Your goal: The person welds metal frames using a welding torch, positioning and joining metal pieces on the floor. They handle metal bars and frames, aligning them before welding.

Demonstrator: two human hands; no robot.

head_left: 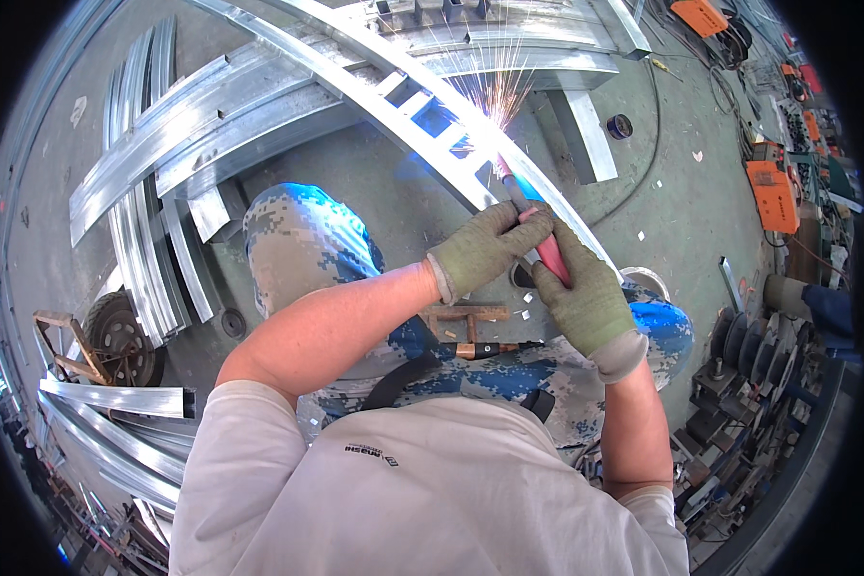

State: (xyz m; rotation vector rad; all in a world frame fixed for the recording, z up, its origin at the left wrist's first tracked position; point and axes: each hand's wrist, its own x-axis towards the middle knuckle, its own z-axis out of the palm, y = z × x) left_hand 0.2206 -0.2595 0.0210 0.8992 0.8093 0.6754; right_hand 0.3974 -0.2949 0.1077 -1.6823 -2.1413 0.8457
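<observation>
A welding torch with a red handle [550,259] is gripped by both of my gloved hands. My right hand [588,296] wraps round the handle from the right. My left hand [490,250] closes on the torch farther forward, its fingertips close to the right glove. The torch tip points up and away at a ladder-like frame of shiny steel [360,94], near the joint of a short crosspiece and the right rail. Bright glare and a fan of orange sparks [497,91] rise there, hiding the joint itself. Several crosspieces bridge the two long rails.
Steel channels [178,120] lie stacked under and left of the frame. A hammer [470,317] rests near my legs. Orange machines [773,197] and cables line the right side, with metal parts [730,384] below them. A wheel [120,336] sits at the left.
</observation>
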